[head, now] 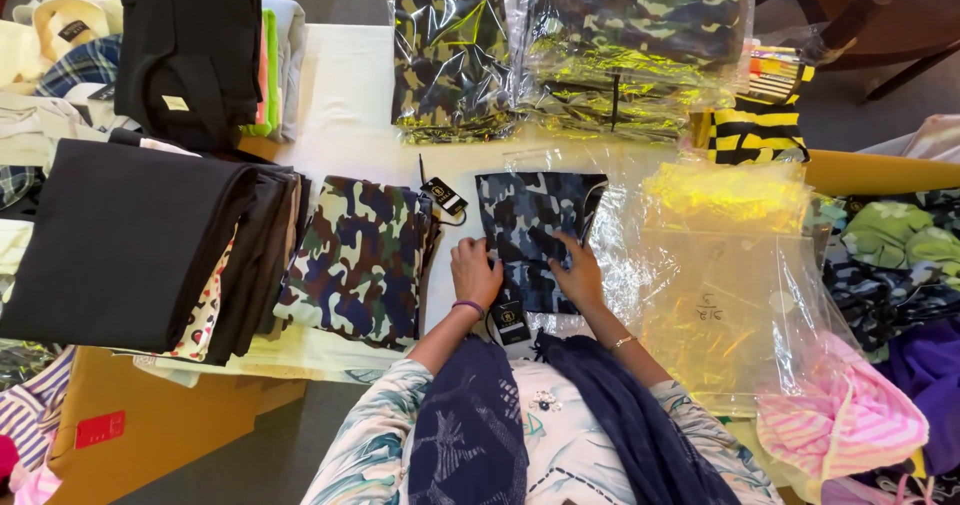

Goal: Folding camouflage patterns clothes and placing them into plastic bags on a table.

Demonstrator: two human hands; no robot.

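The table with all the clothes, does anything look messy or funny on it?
Mostly neat. The clear plastic bags to the right of the folded blue-grey camouflage garment lie loose, crumpled and overlapping, unlike the tidy stacks. Both hands, left and right, press flat on that garment. Nothing looks torn or spilled.

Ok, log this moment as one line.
left hand: flat on folded blue-grey camouflage garment | right hand: pressing same garment | clear plastic bag: beside, right
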